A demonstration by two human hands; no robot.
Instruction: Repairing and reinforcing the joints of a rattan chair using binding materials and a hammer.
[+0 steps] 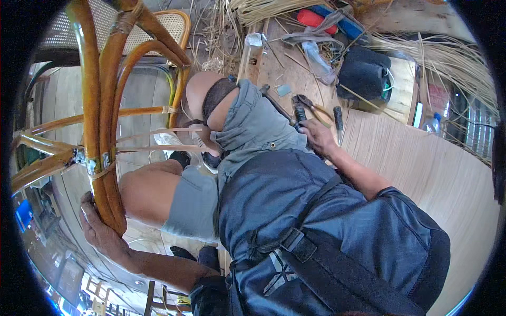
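One rattan frame (pixel 108 131) is held at the left, its end gripped by the bent fingers of the left hand (pixel 108 237). Two pale strips (pixel 163 149) are seen beside it. One pair of pliers (pixel 302 100) is neared by the right hand (pixel 319 137); whether its fingers are clenched cannot be told. One dark-handled tool (pixel 338 118) is seen nearby.

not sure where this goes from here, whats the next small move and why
Probably lift the pliers: the right hand is at their dark handle, while the left hand holds the wooden frame, with pale strips beside it.
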